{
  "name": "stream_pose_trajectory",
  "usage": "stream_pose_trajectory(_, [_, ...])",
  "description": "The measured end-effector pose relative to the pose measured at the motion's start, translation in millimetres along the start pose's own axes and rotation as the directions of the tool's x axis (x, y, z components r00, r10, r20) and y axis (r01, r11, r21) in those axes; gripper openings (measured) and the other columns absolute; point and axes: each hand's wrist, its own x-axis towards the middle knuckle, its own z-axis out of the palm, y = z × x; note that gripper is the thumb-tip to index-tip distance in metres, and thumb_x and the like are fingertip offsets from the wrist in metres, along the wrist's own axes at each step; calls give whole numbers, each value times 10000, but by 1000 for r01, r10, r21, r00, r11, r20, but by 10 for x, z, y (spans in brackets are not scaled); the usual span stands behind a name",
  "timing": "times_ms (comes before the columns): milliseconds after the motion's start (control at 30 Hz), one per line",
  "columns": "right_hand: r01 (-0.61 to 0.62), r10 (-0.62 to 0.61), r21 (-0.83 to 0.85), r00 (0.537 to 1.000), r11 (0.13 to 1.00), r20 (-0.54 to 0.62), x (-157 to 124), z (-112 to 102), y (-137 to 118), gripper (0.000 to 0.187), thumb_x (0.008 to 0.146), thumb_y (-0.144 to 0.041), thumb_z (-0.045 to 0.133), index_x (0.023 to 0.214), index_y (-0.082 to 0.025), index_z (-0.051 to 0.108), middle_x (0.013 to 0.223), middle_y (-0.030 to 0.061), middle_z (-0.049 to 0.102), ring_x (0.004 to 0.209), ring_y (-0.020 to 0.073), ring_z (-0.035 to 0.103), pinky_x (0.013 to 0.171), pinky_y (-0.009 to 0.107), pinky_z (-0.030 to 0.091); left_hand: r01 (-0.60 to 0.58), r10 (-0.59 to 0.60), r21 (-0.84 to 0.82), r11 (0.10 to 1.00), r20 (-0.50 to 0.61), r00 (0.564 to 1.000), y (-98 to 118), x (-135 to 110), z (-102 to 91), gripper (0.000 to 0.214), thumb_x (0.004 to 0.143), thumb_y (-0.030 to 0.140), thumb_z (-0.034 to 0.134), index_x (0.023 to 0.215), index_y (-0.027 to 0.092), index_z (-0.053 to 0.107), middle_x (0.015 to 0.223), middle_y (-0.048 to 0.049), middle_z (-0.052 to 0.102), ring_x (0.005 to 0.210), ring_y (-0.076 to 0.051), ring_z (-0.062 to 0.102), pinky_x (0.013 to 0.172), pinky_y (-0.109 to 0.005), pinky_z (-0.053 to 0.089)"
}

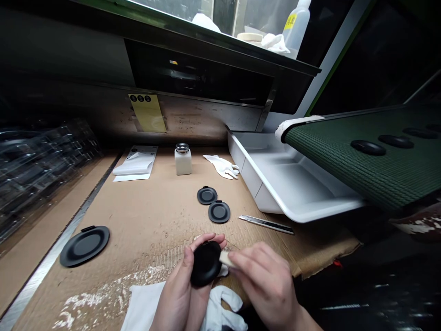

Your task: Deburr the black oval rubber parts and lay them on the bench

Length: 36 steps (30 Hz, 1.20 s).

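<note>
Snugly cupped in the left hand point(177, 287), a round matte-black disc point(206, 263) stands tilted on its edge, with the fingers curled around its back. The right hand point(265, 282) is closed in a pinch on a small cream-coloured pad point(226, 259), which touches the face of the disc near its rim.

Directly beneath both hands lies a white cloth point(144, 305), with a crumpled white fabric glove point(223, 305) just below the disc. Both rest on a brown cardboard-covered worktop point(144, 225), scuffed white near the left hand.

Ahead of the left hand, two small round black discs point(212, 204) lie almost touching. Farther out to its left sits a larger flat black disc with a small tab point(84, 246).

Ahead of the right hand lies a slim black-and-steel utility knife point(265, 224), next to a white rectangular plastic tray point(292, 184). A green woven conveyor belt point(361, 170) carrying black oval pieces overhangs the tray.

Well beyond the hands stand a white bottle with a metal cap point(183, 160), a white glove point(222, 165) and folded white papers point(136, 163).
</note>
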Motion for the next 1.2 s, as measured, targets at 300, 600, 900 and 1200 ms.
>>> stream_pose_trajectory(300, [173, -163, -145, 984, 974, 77, 224, 60, 29, 246, 884, -198, 422, 1008, -160, 631, 766, 48, 660, 689, 162, 494, 603, 300, 383, -2, 2, 9, 1000, 16, 1000, 13, -1, 47, 359, 869, 399, 414, 959, 152, 658, 1083, -105, 644, 1090, -257, 520, 962, -401, 369])
stream_pose_trajectory(600, [152, -143, -44, 977, 987, 158, 332, -74, 90, 206, 898, -183, 449, 947, -213, 647, 737, -10, 655, 639, 123, 449, 588, 257, 362, 43, -43, -22, 999, 9, 999, 23, -9, 4, 358, 861, 393, 442, 1001, 137, 648, 1068, -110, 655, 1086, -267, 532, 961, -410, 374])
stream_pose_trajectory(900, [182, -170, -79, 976, 980, 137, 403, -48, 55, 233, 898, -184, 422, 951, -195, 648, 755, 17, 654, 655, 138, 443, 604, 283, 353, 36, -36, -12, 999, 7, 999, 10, 5, -21, 331, 859, 379, 457, 1000, 146, 646, 1084, -92, 660, 1082, -245, 546, 1015, -411, 320])
stream_pose_trajectory(1200, [-168, 159, 122, 984, 978, 84, -42, -362, 375, 160, 842, -188, 552, 980, -224, 624, 830, 17, 659, 761, 139, 592, 670, 260, 478, 84, -87, -72, 994, -38, 996, 44, -27, 22, 391, 867, 391, 435, 1057, 94, 602, 1139, -183, 633, 1121, -265, 539, 1010, -389, 335])
